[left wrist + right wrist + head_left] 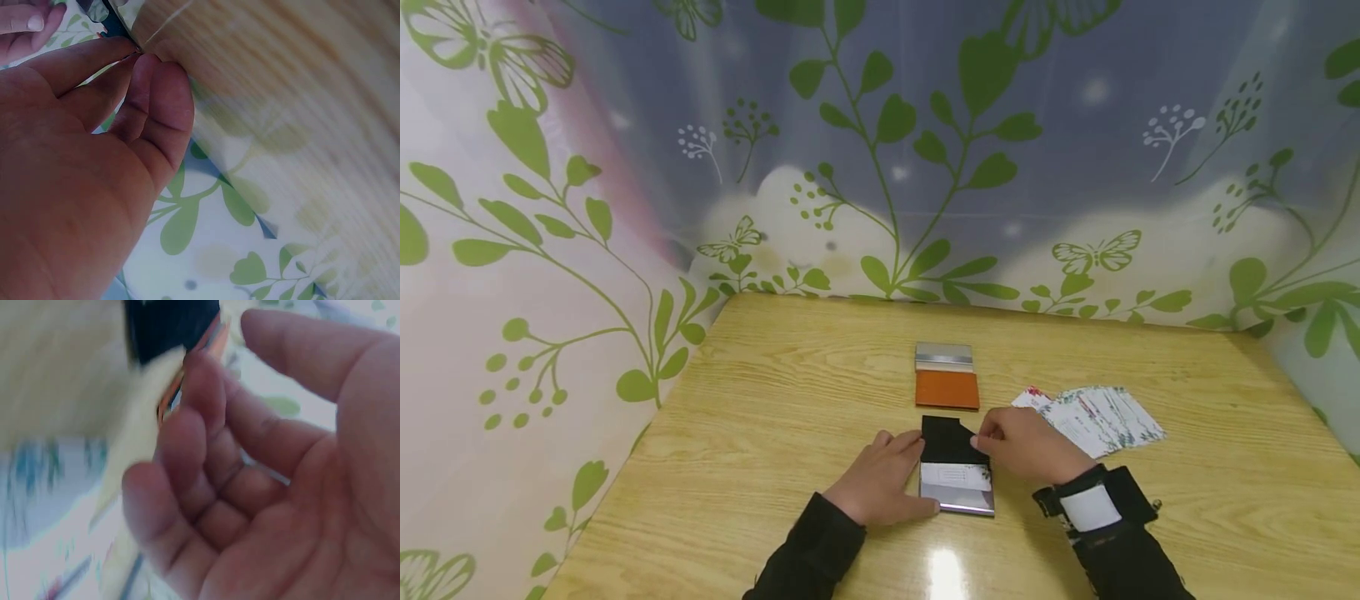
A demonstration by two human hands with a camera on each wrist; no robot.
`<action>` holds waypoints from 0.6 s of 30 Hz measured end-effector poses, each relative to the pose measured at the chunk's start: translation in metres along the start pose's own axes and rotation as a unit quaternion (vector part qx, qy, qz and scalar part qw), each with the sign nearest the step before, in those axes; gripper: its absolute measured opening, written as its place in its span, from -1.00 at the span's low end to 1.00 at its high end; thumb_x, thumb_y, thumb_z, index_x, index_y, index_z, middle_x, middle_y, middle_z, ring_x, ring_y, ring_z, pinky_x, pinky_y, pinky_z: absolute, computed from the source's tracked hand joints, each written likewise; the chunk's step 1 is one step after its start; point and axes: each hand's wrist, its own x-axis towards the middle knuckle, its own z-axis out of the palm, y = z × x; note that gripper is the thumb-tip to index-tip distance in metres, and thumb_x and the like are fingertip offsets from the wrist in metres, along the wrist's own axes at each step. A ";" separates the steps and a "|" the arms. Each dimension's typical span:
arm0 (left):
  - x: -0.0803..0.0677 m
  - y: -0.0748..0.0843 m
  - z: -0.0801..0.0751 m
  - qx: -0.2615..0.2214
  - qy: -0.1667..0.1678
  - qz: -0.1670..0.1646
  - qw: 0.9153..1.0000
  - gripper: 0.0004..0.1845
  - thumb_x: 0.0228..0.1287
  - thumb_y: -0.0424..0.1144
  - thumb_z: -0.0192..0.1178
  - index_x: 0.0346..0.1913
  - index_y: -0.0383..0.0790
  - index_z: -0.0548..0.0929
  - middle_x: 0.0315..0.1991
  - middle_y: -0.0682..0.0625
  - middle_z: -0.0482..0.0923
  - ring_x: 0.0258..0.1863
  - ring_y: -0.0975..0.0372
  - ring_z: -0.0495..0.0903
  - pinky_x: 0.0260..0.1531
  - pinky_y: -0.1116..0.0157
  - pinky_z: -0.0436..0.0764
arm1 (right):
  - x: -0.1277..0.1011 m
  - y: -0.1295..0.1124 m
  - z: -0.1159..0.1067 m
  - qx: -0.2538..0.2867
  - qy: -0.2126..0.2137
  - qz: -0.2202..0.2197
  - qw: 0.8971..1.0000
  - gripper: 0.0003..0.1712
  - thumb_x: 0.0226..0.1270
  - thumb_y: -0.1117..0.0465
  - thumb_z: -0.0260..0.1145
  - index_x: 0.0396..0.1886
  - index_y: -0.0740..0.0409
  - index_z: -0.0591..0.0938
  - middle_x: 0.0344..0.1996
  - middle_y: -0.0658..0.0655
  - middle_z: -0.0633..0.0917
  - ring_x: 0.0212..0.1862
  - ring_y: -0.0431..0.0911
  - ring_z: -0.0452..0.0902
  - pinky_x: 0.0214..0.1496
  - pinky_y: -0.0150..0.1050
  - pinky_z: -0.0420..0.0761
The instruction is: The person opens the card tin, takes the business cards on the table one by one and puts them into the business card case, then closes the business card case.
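Note:
A black card case [951, 450] lies open on the wooden table [760, 433], its lid folded back. A white card [955, 477] sits in its silver tray [962, 502]. My left hand [883, 475] rests flat against the case's left edge with fairly straight fingers [156, 106]. My right hand [1022, 446] is at the lid's right edge, fingers curled and pinching it. The right wrist view is blurred: it shows the curled fingers [200, 462] beside the black case [169, 325].
An orange card case [947, 388] with a silver tray [943, 356] lies open just behind the black one. A fan of several printed cards [1101, 417] lies to the right. Leaf-patterned curtains [550, 250] close in the table at the left, back and right.

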 end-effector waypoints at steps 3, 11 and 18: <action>0.000 0.000 0.000 -0.001 0.000 -0.001 1.000 -0.05 0.25 0.26 0.31 0.52 -0.31 0.38 0.57 -0.06 0.26 0.29 0.09 0.31 0.33 0.16 0.38 | -0.007 0.014 -0.017 -0.020 0.033 0.036 0.999 -0.68 0.47 0.09 0.35 -0.10 0.31 0.73 -0.38 0.09 0.74 -0.38 -0.08 0.56 -0.30 -0.09 0.59; -0.001 0.000 0.000 -0.002 0.001 0.001 1.000 -0.05 0.26 0.25 0.30 0.53 -0.31 0.37 0.57 -0.07 0.25 0.27 0.10 0.30 0.32 0.17 0.37 | -0.025 0.061 -0.054 -0.091 0.083 0.145 0.982 -0.54 0.30 0.08 0.46 -0.35 0.49 0.62 -0.48 0.30 0.57 -0.37 0.17 0.49 -0.38 -0.01 0.45; -0.001 0.001 -0.001 0.001 0.001 0.001 1.000 -0.06 0.26 0.25 0.31 0.52 -0.31 0.38 0.57 -0.07 0.26 0.25 0.11 0.31 0.30 0.20 0.38 | -0.028 0.077 -0.055 -0.069 0.063 0.185 0.978 -0.53 0.24 0.16 0.51 -0.24 0.56 0.61 -0.47 0.21 0.55 -0.41 0.06 0.41 -0.38 -0.11 0.41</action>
